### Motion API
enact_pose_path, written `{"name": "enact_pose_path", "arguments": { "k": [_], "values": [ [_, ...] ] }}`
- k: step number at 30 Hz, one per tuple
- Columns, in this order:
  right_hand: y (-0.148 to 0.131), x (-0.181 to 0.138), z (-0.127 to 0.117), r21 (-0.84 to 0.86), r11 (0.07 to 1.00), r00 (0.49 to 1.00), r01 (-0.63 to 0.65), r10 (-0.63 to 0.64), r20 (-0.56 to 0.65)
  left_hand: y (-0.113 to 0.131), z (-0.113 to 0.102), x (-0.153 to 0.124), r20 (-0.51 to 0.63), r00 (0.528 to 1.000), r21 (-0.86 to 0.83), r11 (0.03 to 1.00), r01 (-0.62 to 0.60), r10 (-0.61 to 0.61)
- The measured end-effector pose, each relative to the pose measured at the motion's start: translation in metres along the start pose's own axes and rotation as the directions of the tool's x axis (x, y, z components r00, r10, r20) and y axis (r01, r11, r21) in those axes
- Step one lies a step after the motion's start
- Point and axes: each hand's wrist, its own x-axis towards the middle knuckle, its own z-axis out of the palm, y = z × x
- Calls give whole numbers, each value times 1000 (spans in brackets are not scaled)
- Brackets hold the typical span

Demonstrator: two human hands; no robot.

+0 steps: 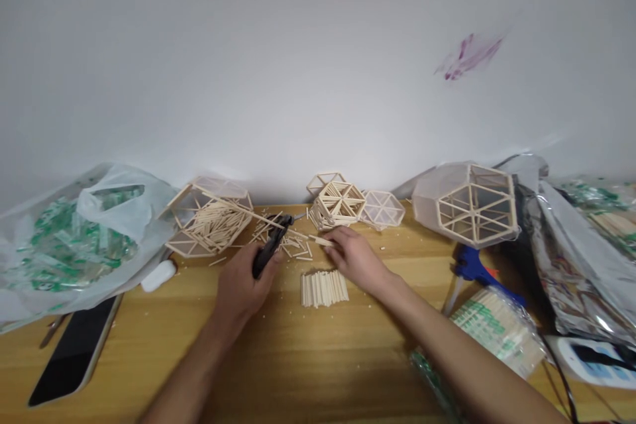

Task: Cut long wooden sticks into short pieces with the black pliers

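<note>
My left hand is closed around a pair of black-handled cutters, whose head points up and away. A thin wooden stick runs across by the head; I cannot tell whether the jaws touch it. My right hand pinches a short piece of wooden stick between thumb and fingers, to the right of the cutters. Short cut sticks lie scattered between the hands. Nearer me, a neat row of short sticks rests on the wooden table.
Left: a hexagonal stick frame full of sticks, a plastic bag of green-printed wrappers, a white case, a phone. Right: hexagonal frames, a larger covered frame, a blue glue gun, packed sticks.
</note>
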Motion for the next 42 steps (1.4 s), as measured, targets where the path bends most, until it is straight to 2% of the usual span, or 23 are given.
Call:
{"name": "enact_pose_path", "arguments": {
  "k": [4, 6, 9, 12, 18, 26, 34, 38, 42],
  "values": [
    [6, -1, 7, -71, 997, 1000, -16, 17, 18, 4, 2, -5, 138, 990, 5, 1000, 2, -3],
    [1, -1, 5, -52, 998, 1000, -29, 29, -1, 6, 4, -6, 194, 981, 35, 999, 17, -23],
    [-11, -1, -1, 83, 996, 999, -32, 34, -24, 9, 5, -5, 269, 960, 127, 991, 42, -75],
    [-23, -2, -6, 254, 966, 999, -53, 53, 6, 12, 6, -4, 309, 946, 183, 982, 43, -99],
    [-31, -4, -1, 463, 875, 990, -144, 124, 74, 13, 8, -6, 311, 947, 170, 985, 31, -84],
    [-32, -5, 0, 391, 907, 988, -155, 132, 86, 10, 11, -6, 292, 955, 163, 987, 4, -52],
    [-35, -5, -4, 359, 932, 996, -54, 22, 91, 6, 12, -9, 266, 964, 96, 995, -30, 3],
    [-35, -5, -11, 494, 865, 985, -92, 7, 172, 5, 11, -9, 276, 960, 42, 997, -64, 50],
    [-37, -5, -13, 671, 712, 961, -207, 18, 278, 4, 8, -8, 248, 960, -25, 992, -125, 128]
  ]
}}
